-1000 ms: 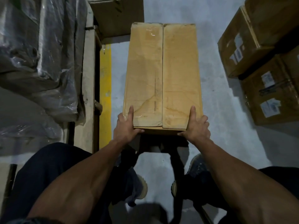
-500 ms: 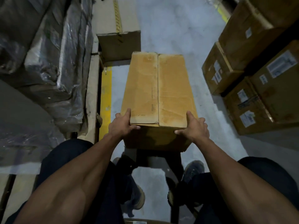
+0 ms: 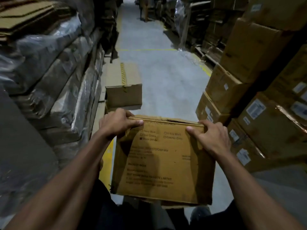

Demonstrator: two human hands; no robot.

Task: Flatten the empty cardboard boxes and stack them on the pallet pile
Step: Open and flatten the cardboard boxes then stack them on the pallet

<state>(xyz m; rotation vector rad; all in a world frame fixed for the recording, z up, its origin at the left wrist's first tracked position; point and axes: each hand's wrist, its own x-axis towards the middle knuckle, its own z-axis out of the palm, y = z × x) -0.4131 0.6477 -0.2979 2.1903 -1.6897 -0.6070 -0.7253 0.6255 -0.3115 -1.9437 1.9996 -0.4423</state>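
Note:
I hold a brown cardboard box point(image 3: 163, 161) upright in front of me, its printed side facing me. My left hand point(image 3: 117, 124) grips the box's top left corner, thumb on the printed face and fingers over the top edge. On the top right corner my right hand point(image 3: 211, 138) grips the same way. Flattened cardboard sheets point(image 3: 25, 15) lie stacked at the upper left on top of plastic-wrapped stacks. The box's far side is hidden.
A taped box point(image 3: 123, 87) stands on the floor ahead, beside the plastic-wrapped stacks point(image 3: 54, 77) on the left. Labelled cartons point(image 3: 259, 100) are piled high on the right. The grey aisle floor point(image 3: 159, 63) with yellow lines runs forward between them.
The box has tipped up from lying flat to standing with its printed side toward me. Both hands shifted to its upper corners. My view has lifted from the floor to the aisle.

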